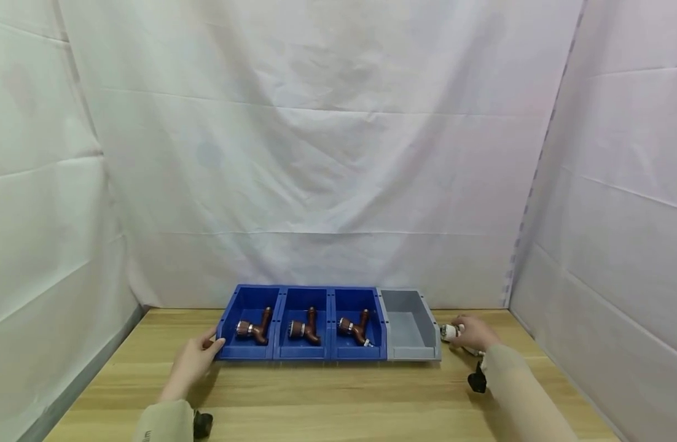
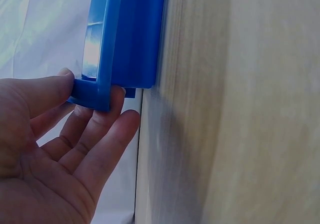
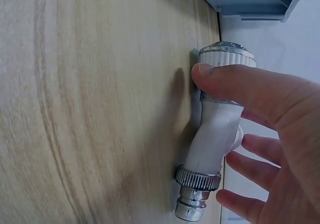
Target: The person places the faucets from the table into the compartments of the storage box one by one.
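My left hand (image 1: pixel 195 359) pinches the front left corner of the leftmost blue bin (image 1: pixel 244 352); in the left wrist view the thumb lies on one side of the rim and fingers on the other. On the right, beside the grey bin (image 1: pixel 413 353), my right hand (image 1: pixel 475 333) grips a white tap (image 3: pixel 215 134). Its thumb crosses the ribbed white knob, and the chrome nozzle (image 3: pixel 191 204) points away from the bin. A brown tap (image 1: pixel 257 330) lies in the left bin, another brown tap (image 1: pixel 305 331) in the middle blue one, and a third brown tap (image 1: pixel 356 328) in the right blue one.
The bins stand side by side in a row on a wooden table (image 1: pixel 316 399). White cloth (image 1: pixel 327 153) hangs behind the table and along both sides. The grey bin shows a bare floor.
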The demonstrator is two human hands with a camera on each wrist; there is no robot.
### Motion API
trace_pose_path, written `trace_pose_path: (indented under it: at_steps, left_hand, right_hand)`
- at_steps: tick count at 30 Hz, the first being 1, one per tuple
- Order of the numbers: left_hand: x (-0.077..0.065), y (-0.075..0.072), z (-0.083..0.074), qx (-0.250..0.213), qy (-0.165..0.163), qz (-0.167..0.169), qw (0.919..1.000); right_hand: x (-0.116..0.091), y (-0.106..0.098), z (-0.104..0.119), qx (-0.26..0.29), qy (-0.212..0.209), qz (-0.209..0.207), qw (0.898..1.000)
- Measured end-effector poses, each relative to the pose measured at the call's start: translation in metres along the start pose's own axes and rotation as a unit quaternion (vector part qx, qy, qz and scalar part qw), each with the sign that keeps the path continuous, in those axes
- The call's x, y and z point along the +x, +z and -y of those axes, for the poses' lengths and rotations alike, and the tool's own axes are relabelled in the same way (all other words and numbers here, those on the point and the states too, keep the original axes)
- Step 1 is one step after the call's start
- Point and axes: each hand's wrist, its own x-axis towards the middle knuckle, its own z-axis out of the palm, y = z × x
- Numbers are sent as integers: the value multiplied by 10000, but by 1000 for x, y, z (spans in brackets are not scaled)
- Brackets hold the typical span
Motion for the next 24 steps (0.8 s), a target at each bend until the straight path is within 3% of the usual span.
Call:
trace_pose_path:
  at_steps: [16, 24]
  left_hand:
    - [-2, -1, -2, -64, -21, 0, 10000]
    - [-1, 1, 2, -19, -47, -24, 10000]
  right_hand:
    - [5, 9, -13, 36, -232, -43, 9997]
    - [6, 10, -17, -195, -379, -135, 9990]
